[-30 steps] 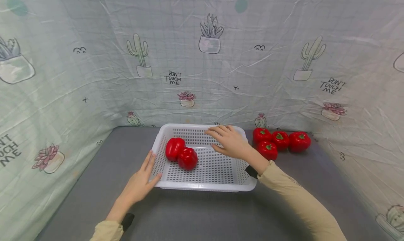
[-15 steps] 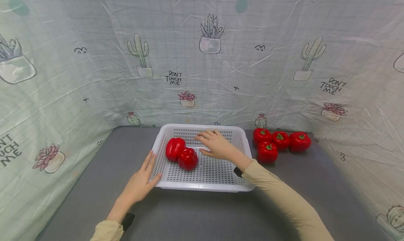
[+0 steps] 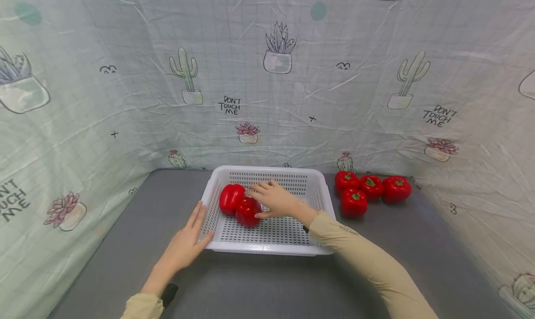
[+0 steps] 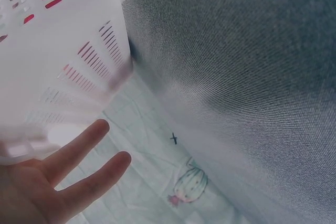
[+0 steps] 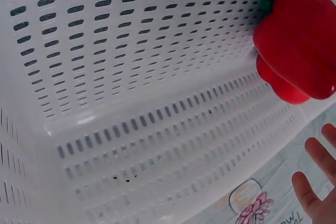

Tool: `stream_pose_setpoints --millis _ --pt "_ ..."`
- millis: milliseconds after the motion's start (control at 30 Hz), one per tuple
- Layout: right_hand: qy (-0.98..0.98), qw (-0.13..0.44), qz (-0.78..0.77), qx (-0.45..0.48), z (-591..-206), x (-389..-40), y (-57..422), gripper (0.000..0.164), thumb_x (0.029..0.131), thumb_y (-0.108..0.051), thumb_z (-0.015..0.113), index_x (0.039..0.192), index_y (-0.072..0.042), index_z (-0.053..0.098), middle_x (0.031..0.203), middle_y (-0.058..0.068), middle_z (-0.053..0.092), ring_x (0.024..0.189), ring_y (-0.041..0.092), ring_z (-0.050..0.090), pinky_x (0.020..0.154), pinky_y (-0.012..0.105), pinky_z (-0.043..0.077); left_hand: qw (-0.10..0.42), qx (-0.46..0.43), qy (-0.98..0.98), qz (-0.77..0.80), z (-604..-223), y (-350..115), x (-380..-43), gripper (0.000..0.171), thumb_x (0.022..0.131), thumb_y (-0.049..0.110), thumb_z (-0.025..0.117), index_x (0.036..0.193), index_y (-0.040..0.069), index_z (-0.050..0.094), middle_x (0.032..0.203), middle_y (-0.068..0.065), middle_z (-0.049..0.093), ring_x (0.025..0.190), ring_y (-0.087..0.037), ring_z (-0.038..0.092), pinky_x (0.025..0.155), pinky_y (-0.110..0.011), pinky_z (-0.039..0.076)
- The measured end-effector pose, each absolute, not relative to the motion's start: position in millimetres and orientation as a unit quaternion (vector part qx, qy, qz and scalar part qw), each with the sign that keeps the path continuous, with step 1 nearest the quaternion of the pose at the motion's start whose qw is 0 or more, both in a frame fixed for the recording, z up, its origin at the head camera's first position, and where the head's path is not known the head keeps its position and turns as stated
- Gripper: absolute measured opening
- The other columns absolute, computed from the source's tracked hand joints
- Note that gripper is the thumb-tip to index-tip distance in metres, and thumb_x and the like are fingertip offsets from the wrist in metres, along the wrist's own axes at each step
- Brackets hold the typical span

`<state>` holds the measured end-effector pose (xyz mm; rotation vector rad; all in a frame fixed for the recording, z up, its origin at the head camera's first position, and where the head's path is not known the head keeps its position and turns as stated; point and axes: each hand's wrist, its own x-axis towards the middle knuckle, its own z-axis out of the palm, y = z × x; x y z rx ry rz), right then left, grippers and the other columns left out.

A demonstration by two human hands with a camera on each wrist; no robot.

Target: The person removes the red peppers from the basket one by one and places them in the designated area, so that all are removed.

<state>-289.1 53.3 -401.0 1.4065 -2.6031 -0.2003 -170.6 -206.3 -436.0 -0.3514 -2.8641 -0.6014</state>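
Note:
Two red bell peppers lie side by side in the left half of a white perforated plastic basket (image 3: 267, 249): the left pepper (image 3: 231, 199) and the nearer pepper (image 3: 245, 213). My left hand (image 3: 182, 245) rests against the basket's left rim with straight fingers; in the left wrist view this hand (image 4: 63, 184) is beside the outer wall. Over the basket, my right hand (image 3: 277, 200) has its fingers spread at the nearer pepper's right side, thumb low in front. In the right wrist view, the fingers (image 5: 320, 156) stand apart from the large pepper (image 5: 302, 38); whether they touch it elsewhere is unclear.
Several more red bell peppers (image 3: 353, 204) stand on the grey table (image 3: 259, 291) just right of the basket. A pale cloth (image 3: 326, 87) printed with cacti encloses the table at the back and sides.
My right hand has moved left across the basket, from its right side to the nearer pepper. The left hand and the peppers have stayed in place.

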Motion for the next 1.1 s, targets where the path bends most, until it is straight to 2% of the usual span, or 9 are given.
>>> stream_pose_setpoints --millis 367,600,833,1100 --pt "-0.835 0.096 -0.127 0.526 -414 -288 43 0.087 0.069 -0.047 0.069 0.141 -0.024 0.025 0.145 -0.001 0.031 0.128 0.021 0.033 0.1 0.042 0.036 0.097 -0.118 -0.969 -0.195 -435 -207 -170 0.072 0.085 0.035 0.053 0.142 0.005 0.02 0.149 -0.013 0.015 0.095 -0.031 0.059 0.076 -0.047 0.049" --pt "-0.8 0.118 -0.2 0.553 -425 -290 34 0.091 0.067 -0.047 0.07 0.142 -0.03 0.02 0.146 -0.003 0.028 0.131 0.019 0.03 0.101 0.039 0.036 0.09 -0.117 -0.97 -0.194 -435 -206 -170 0.073 0.085 0.036 0.053 0.142 0.005 0.019 0.149 -0.014 0.014 0.097 -0.031 0.058 0.077 -0.046 0.049" --pt "-0.79 0.128 -0.221 0.558 -429 -290 29 0.084 0.069 -0.04 0.072 0.139 -0.039 0.023 0.146 -0.001 0.027 0.131 0.02 0.031 0.101 0.041 0.035 0.088 -0.112 -0.97 -0.197 -436 -205 -170 0.074 0.085 0.036 0.054 0.143 0.007 0.017 0.15 -0.013 0.013 0.098 -0.031 0.058 0.075 -0.045 0.05" --pt "-0.792 0.115 -0.246 0.546 -427 -292 27 0.081 0.07 -0.031 0.072 0.137 -0.041 0.026 0.146 -0.002 0.029 0.132 0.02 0.031 0.104 0.041 0.032 0.089 -0.111 -0.969 -0.201 -434 -205 -171 0.074 0.085 0.035 0.053 0.143 0.008 0.017 0.15 -0.012 0.013 0.097 -0.031 0.058 0.076 -0.046 0.049"
